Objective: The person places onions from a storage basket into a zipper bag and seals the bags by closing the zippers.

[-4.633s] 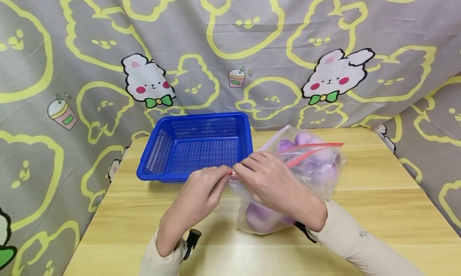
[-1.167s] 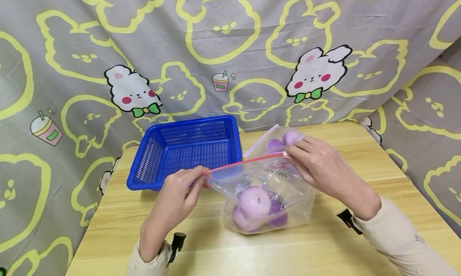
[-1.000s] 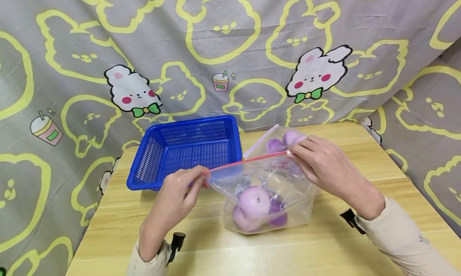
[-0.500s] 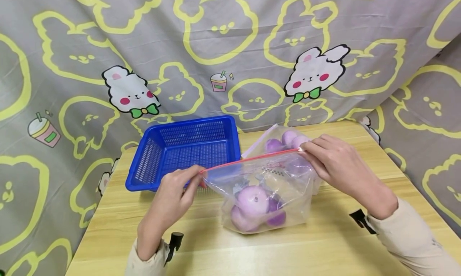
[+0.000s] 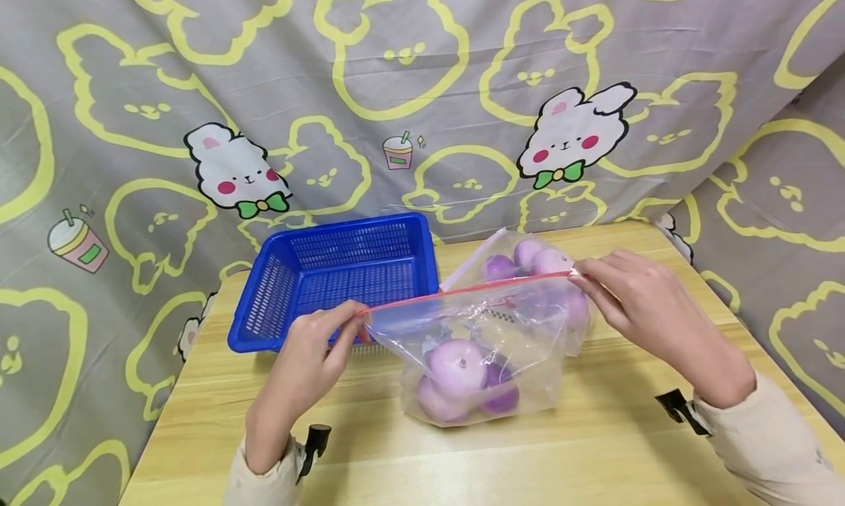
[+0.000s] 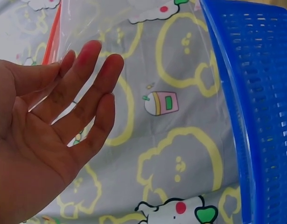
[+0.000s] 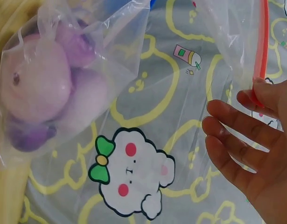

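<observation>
A clear zip bag (image 5: 535,367) with a red zip strip stands on the table, holding several round, glossy purple fruit-like pieces (image 5: 460,367). My left hand (image 5: 317,348) pinches the left end of the strip between thumb and index finger; its other fingers extend loosely in the left wrist view (image 6: 64,102). At the strip's right end, my right hand (image 5: 650,301) pinches it by a small white piece. The strip is stretched taut between both hands. Behind it lies a second clear bag (image 5: 475,260) with a pale purple strip and more purple pieces (image 5: 528,254), partly covered by the first.
A blue perforated plastic basket (image 5: 264,337) sits at the back left of the wooden table (image 5: 581,462), close behind my left hand. A grey cartoon-printed curtain (image 5: 455,139) hangs right behind the table edge.
Both hands were together at the strip's left end; my right hand has since travelled rightward along the strip to its right end. My left hand keeps its pinch, and the strip has straightened.
</observation>
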`<state>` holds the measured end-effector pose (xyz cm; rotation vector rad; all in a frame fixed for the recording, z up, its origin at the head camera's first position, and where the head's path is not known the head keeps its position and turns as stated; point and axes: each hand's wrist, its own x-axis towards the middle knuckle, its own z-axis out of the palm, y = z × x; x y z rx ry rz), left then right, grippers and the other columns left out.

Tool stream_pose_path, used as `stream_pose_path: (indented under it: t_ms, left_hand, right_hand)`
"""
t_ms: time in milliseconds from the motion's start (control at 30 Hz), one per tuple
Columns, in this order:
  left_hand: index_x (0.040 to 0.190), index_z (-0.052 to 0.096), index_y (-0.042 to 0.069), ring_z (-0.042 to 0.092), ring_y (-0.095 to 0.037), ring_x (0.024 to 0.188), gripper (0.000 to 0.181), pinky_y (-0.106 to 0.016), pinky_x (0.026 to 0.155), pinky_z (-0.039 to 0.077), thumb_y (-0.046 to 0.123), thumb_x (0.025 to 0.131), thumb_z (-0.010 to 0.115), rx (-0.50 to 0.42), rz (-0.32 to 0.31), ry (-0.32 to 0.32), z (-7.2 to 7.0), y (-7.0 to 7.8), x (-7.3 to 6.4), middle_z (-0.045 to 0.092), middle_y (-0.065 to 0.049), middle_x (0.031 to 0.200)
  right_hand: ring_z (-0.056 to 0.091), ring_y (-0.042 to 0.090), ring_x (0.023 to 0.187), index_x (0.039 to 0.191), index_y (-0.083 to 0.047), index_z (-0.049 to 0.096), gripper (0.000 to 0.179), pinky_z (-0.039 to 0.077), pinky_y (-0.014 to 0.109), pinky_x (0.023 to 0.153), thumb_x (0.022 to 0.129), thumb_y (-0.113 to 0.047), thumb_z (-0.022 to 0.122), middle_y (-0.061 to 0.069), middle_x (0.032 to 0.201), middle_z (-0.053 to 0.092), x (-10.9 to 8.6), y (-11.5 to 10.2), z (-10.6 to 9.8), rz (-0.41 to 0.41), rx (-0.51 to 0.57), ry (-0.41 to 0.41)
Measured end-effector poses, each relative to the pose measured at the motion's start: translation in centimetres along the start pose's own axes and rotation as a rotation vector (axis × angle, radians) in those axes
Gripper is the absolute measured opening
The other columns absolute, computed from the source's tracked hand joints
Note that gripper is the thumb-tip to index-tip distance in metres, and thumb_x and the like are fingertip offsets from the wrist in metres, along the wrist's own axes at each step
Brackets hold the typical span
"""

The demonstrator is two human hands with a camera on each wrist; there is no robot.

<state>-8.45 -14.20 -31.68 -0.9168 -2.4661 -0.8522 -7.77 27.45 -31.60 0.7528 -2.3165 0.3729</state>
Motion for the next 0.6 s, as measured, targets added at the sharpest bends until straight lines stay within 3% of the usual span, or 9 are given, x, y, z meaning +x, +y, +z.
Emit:
stream_pose_path:
  t_ms: [133, 300, 400, 500, 600]
  left_hand:
    - [0.098, 0.07, 0.014, 0.047, -0.002, 0.056, 0.016, -0.021, 0.049, 0.041, 0.005, 0.1, 0.056, -0.027, -0.032, 0.017, 0.5, -0.3, 0.0, 0.067, 0.008, 0.074]
    - [0.115, 0.066, 0.012, 0.043, -0.001, 0.051, 0.018, -0.021, 0.046, 0.039, 0.01, 0.103, 0.052, -0.077, -0.091, 0.036, 1.5, -0.7, 0.2, 0.068, 0.006, 0.077]
    - [0.128, 0.06, 0.013, 0.047, -0.003, 0.052, 0.025, -0.022, 0.047, 0.043, 0.014, 0.104, 0.052, -0.087, -0.134, 0.025, 1.7, -0.9, -0.1, 0.069, 0.005, 0.08]
    - [0.134, 0.055, 0.016, 0.061, -0.005, 0.065, 0.031, -0.025, 0.057, 0.053, 0.017, 0.104, 0.053, -0.07, -0.175, 0.006, 1.9, -1.2, -1.1, 0.071, 0.004, 0.088]
    - [0.135, 0.055, 0.015, 0.068, -0.013, 0.09, 0.032, -0.035, 0.076, 0.058, 0.018, 0.103, 0.055, -0.02, -0.182, -0.002, 2.2, -1.6, -2.6, 0.072, 0.0, 0.101]
  right_hand:
    - [0.052, 0.012, 0.065, 0.094, -0.012, 0.067, 0.005, 0.045, 0.036, 0.057, 0.091, -0.015, 0.069, -0.004, 0.074, 0.058, 0.1, -0.1, 0.4, 0.035, 0.014, -0.022]
    - [0.043, 0.011, 0.061, 0.091, -0.012, 0.061, 0.009, 0.039, 0.032, 0.056, 0.091, -0.009, 0.069, -0.006, 0.069, 0.049, 0.1, 0.6, 1.0, 0.106, 0.013, -0.037]
    - [0.044, 0.013, 0.059, 0.095, -0.01, 0.063, 0.006, 0.037, 0.032, 0.054, 0.093, -0.009, 0.068, -0.005, 0.067, 0.049, -0.1, 1.8, 1.4, 0.164, 0.0, -0.015]
    - [0.052, 0.016, 0.059, 0.106, -0.009, 0.065, 0.012, 0.041, 0.036, 0.053, 0.095, -0.012, 0.066, -0.001, 0.07, 0.061, -0.7, 3.1, 1.8, 0.244, 0.004, -0.03]
    - [0.064, 0.024, 0.07, 0.13, -0.007, 0.057, 0.033, 0.048, 0.045, 0.059, 0.099, -0.017, 0.063, 0.009, 0.087, 0.071, -1.9, 4.0, 1.7, 0.354, 0.04, -0.086]
